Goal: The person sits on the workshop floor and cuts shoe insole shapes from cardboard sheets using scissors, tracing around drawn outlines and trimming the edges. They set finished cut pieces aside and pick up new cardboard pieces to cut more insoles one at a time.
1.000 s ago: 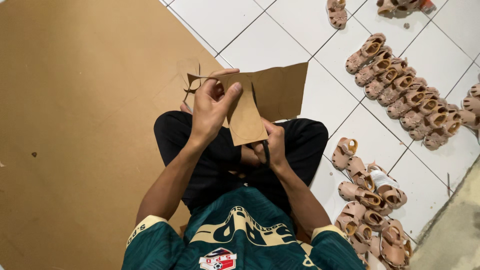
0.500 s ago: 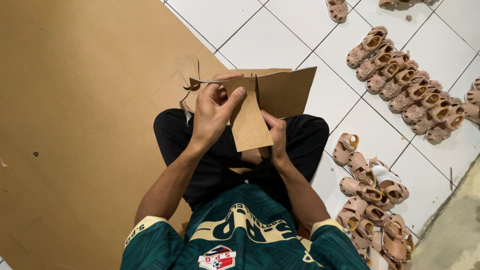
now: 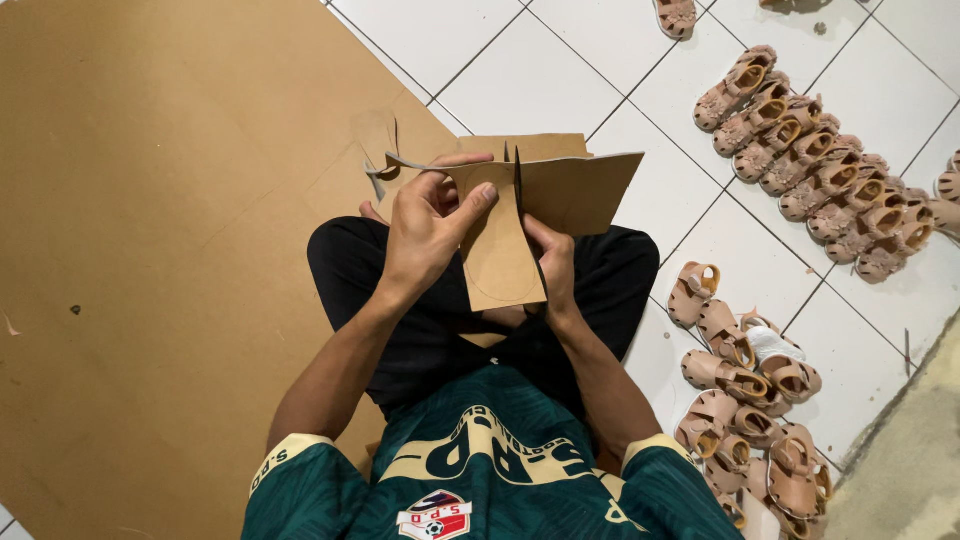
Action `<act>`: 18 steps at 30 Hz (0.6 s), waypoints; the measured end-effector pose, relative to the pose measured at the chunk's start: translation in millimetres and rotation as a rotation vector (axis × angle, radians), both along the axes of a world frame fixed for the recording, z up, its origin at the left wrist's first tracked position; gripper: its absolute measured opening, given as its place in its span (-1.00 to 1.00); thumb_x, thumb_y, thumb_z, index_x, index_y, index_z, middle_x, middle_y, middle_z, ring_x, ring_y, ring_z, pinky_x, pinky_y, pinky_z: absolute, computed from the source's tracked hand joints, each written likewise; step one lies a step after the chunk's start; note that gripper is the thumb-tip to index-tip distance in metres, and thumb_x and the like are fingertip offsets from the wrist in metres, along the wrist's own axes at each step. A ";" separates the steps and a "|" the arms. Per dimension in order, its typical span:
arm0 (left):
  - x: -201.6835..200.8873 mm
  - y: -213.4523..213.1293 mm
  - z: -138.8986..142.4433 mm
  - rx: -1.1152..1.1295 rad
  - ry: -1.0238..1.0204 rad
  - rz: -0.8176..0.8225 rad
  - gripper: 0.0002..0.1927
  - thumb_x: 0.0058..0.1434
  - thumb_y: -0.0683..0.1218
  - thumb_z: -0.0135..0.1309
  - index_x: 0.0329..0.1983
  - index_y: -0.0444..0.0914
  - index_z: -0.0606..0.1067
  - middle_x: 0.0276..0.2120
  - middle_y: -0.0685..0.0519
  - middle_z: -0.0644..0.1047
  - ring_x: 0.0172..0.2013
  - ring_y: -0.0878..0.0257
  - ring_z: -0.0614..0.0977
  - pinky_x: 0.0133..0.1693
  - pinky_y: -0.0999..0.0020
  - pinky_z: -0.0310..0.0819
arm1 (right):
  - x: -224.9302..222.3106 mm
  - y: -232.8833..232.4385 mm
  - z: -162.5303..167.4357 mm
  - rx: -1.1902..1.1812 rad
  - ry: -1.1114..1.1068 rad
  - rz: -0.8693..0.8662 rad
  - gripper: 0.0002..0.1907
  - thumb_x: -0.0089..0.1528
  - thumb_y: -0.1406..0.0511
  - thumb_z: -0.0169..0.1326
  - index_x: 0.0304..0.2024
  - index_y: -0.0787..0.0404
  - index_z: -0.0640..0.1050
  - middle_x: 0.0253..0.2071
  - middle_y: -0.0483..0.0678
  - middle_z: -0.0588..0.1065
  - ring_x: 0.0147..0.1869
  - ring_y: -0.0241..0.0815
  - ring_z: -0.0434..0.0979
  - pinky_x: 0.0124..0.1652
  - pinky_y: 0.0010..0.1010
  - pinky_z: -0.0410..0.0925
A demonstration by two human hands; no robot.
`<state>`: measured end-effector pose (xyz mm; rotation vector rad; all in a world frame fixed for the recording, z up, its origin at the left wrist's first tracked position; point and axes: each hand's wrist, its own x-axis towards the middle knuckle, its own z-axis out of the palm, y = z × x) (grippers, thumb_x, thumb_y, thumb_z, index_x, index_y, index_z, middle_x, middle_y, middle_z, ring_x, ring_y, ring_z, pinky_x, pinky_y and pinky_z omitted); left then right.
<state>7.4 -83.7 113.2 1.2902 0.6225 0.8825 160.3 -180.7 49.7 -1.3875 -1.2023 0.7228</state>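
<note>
I sit cross-legged on the floor and hold a brown cardboard piece [image 3: 570, 190] up over my lap. My left hand [image 3: 430, 225] pinches its left part from above, thumb on the near face. A flap [image 3: 497, 255] with a drawn oval outline hangs down toward me. My right hand [image 3: 556, 268] is behind and under the flap, mostly hidden, closed on a cutting tool. The tool's thin dark blade [image 3: 517, 170] stands in a slit in the cardboard. A curled offcut strip [image 3: 385, 172] trails off to the left.
A large brown cardboard sheet [image 3: 150, 250] covers the white tiled floor [image 3: 560, 70] on my left. Several tan children's sandals lie in a row [image 3: 820, 170] at the upper right and in a heap [image 3: 745, 400] by my right knee. A rough concrete strip [image 3: 900, 480] runs at the lower right.
The slit has run farther into the cardboard and the outlined flap hangs lower toward me. Both hands have stayed on the piece, turning it slightly.
</note>
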 end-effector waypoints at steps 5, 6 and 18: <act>-2.6 -0.6 4.6 0.034 0.107 0.013 -0.62 0.35 -0.14 0.17 0.19 -0.35 0.49 -0.27 0.07 0.65 -0.29 0.46 0.63 -0.26 0.58 0.56 | 4.5 3.4 -0.6 -0.006 0.042 0.024 -0.69 0.21 0.35 0.17 -0.04 0.40 0.56 -0.21 -0.05 0.61 -0.14 -0.33 0.56 -0.13 -0.48 0.44; -3.8 -1.3 5.4 0.032 0.140 0.010 -0.62 0.34 -0.13 0.17 0.19 -0.35 0.50 -0.30 0.08 0.65 -0.32 0.46 0.64 -0.29 0.58 0.56 | 4.8 3.6 -0.7 -0.014 0.059 0.030 -0.71 0.21 0.35 0.18 -0.05 0.40 0.55 -0.21 -0.05 0.60 -0.14 -0.33 0.55 -0.14 -0.48 0.43; -6.7 2.3 13.8 0.021 0.191 -0.069 -0.60 0.33 -0.14 0.17 0.22 -0.32 0.49 -0.36 0.09 0.63 -0.37 0.46 0.61 -0.35 0.58 0.50 | 6.7 1.6 1.0 -0.035 -0.001 0.013 -0.72 0.27 0.32 0.14 -0.07 0.44 0.55 -0.26 -0.01 0.60 -0.22 -0.33 0.55 -0.23 -0.49 0.42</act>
